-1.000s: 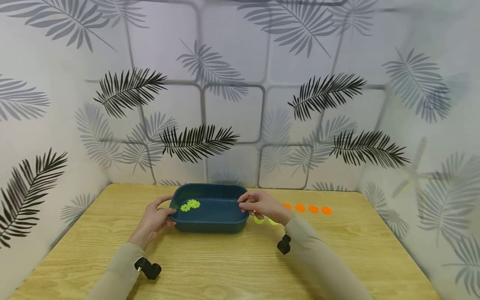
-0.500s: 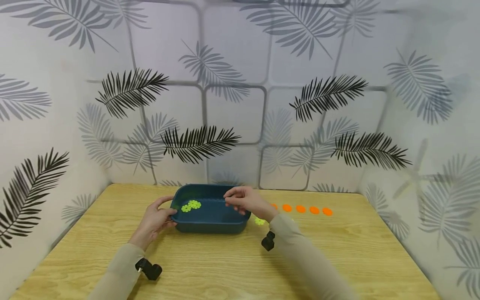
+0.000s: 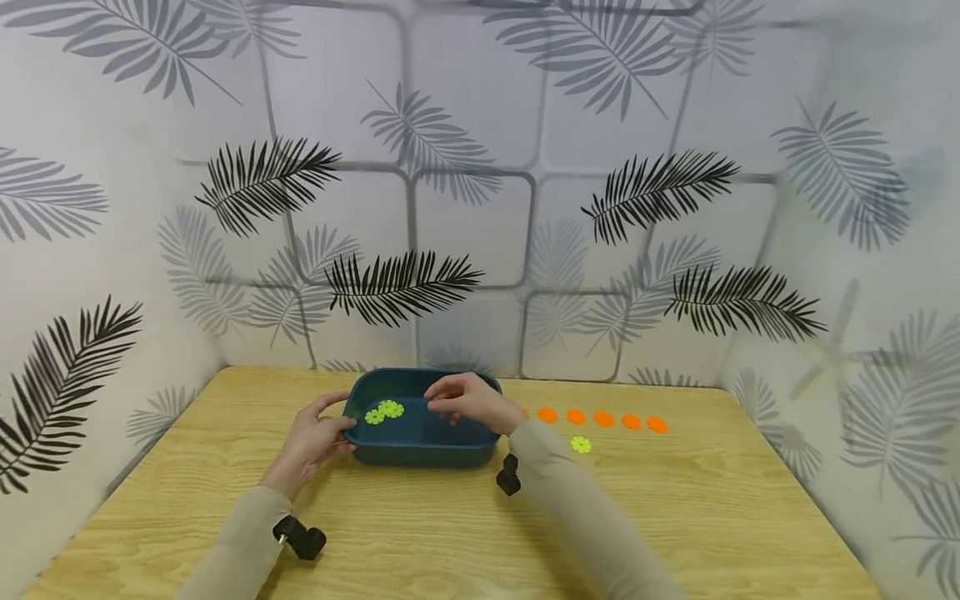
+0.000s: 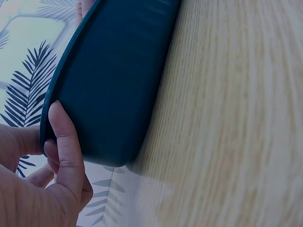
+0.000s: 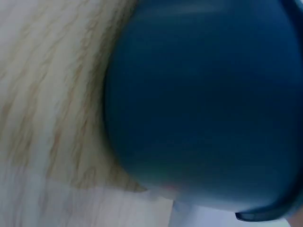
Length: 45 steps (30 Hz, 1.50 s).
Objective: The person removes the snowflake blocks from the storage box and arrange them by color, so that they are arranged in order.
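Observation:
A dark blue plastic basin (image 3: pixel 423 456) stands on the wooden table with several yellow-green flower-shaped discs (image 3: pixel 390 408) inside, toward its left end. My left hand (image 3: pixel 311 437) grips the basin's left rim; in the left wrist view, the fingers of that hand (image 4: pixel 52 182) pinch the basin's wall (image 4: pixel 109 90) from both sides. Over the right half of the basin hovers my right hand (image 3: pixel 468 400), thumb and fingers drawn close together. I cannot tell whether a disc is between them. In the right wrist view, the basin's outer wall (image 5: pixel 199 104) fills most of the picture.
Right of the basin lies a row of several orange discs (image 3: pixel 603 419). In front of that row, one yellow-green disc (image 3: pixel 581 444) shows on the wooden table (image 3: pixel 420 533). A leaf-patterned backdrop (image 3: pixel 472 225) rises behind the table.
My right hand has moved left from the basin's right rim to over its inside. Its forearm now uncovers more orange discs and one yellow-green disc. The left hand keeps its hold.

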Available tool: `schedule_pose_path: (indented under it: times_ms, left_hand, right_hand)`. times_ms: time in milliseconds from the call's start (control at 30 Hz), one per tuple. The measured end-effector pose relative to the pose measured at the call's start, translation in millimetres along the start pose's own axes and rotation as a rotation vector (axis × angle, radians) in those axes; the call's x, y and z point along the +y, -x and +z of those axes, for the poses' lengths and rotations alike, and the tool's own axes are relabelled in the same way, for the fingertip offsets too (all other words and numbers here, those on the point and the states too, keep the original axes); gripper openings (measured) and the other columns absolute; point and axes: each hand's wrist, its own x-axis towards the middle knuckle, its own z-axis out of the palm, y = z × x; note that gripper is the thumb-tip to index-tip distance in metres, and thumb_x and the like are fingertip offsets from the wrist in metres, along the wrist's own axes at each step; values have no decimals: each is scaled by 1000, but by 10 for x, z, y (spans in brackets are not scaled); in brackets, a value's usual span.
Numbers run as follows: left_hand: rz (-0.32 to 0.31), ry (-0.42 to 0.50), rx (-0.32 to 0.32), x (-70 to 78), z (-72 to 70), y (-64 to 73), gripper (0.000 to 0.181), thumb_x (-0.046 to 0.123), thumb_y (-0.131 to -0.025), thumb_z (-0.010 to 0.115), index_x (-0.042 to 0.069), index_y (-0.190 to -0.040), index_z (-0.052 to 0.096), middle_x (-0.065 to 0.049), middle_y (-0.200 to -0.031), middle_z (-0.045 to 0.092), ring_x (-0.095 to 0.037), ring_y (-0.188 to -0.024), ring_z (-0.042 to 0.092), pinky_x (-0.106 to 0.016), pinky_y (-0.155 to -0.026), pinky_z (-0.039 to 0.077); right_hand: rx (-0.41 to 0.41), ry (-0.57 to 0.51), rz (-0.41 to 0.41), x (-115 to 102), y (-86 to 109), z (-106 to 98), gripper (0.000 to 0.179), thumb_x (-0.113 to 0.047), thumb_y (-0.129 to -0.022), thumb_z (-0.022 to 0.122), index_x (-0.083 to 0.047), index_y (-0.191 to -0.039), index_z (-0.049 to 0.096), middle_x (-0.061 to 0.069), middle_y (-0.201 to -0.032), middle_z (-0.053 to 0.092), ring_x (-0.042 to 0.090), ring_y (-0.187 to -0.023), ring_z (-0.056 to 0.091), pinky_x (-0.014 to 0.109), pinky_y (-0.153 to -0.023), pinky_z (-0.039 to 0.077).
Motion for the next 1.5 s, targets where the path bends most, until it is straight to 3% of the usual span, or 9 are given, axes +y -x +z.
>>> schedule_pose_path:
  times_ms: [167,433,667,900,1067,1167,1267,1400,1500]
  left_hand:
    - [4,-2,9,-3,-16,0,55,5,-98,53,15,-150,37,-17,-97,67,-14,-67,66,-30,-65,60]
    - [18,-2,3,-2,-9,8,56,4,-98,54,13,-150,37,-16,-94,67,-15,-66,66,-31,-64,60]
    - [17,0,6,5,-16,-2,56,3,-98,53,14,-150,37,-15,-91,67,-14,-64,65,-32,-65,60]
    - [16,-2,5,1,-8,5,58,2,-97,55,12,-151,36,-13,-90,64,-15,-65,63,-33,-65,61]
    - [27,-6,11,-3,-5,-7,58,2,-97,54,11,-151,36,-13,-90,63,-15,-65,63,-33,-65,61]
    - [30,-7,13,-4,-6,-2,58,1,-96,54,11,-150,37,-14,-89,64,-15,-64,63,-32,-65,61]
    - [36,-14,11,-6,-5,5,57,1,-96,54,10,-150,38,-14,-89,64,-15,-64,63,-32,-65,61]
    - [44,-16,7,-14,-7,1,57,2,-96,54,10,-150,37,-12,-87,63,-15,-64,62,-33,-66,61]
    - [46,-5,6,-21,-9,-8,57,2,-96,55,10,-150,37,-12,-86,63,-15,-63,62,-32,-65,60]
  right_hand:
    - [10,20,19,9,-102,70,27,-18,-95,65,-4,-119,67,6,-101,68,40,-98,60,36,-71,56]
    - [1,75,34,17,-267,206,28,-15,-95,65,0,-119,67,13,-108,70,13,-79,60,30,-68,56]
    - [19,69,106,-12,-362,295,27,-7,-95,62,3,-120,66,16,-112,70,27,-94,65,34,-75,59]
    - [-71,120,200,103,-451,343,34,-5,-98,55,-5,-132,61,14,-125,65,18,-102,62,27,-75,55]
    - [-133,228,225,84,-482,360,44,-2,-99,49,-11,-142,53,14,-131,59,12,-71,51,24,-61,41]
    - [-167,303,246,69,-499,374,49,-3,-99,46,-15,-146,48,13,-140,52,15,-65,40,27,-63,37]
    - [-198,421,244,65,-509,390,50,-7,-100,45,-19,-149,45,10,-152,43,16,-95,56,30,-86,46]
    - [-204,524,197,58,-507,407,45,-10,-101,46,-18,-146,49,8,-154,41,23,-144,35,40,-116,34]
    - [-157,503,176,71,-497,412,36,-10,-100,51,-14,-134,61,9,-145,51,24,-133,47,41,-109,41]
